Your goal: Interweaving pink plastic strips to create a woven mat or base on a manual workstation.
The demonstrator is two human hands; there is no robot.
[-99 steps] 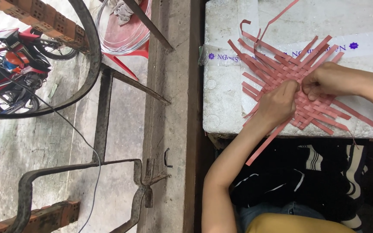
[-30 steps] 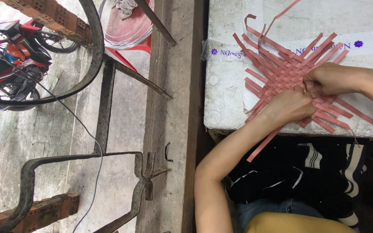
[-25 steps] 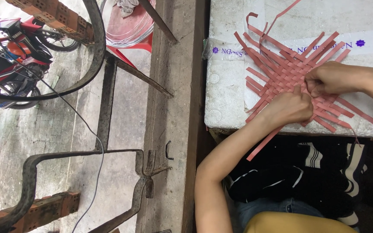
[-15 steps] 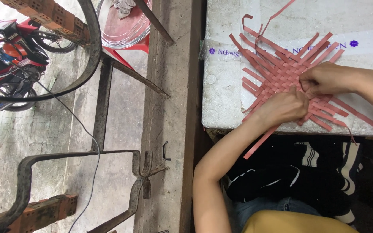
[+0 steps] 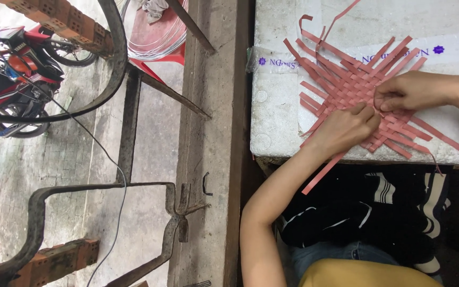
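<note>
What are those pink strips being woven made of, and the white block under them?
The pink strips look like thin, flat plastic or coated paper: matte, and the loose ends curl. The white block looks like foam: pebbly surface, dented edges. Both hands, left hand and right hand, press the weave.

A white foam worktop point(image 5: 277, 122) is carrying a flat mat of woven pink strips point(image 5: 354, 87), with loose strip ends overhanging its near edge and a clear printed tape band point(image 5: 452, 50) running across its surface.
</note>
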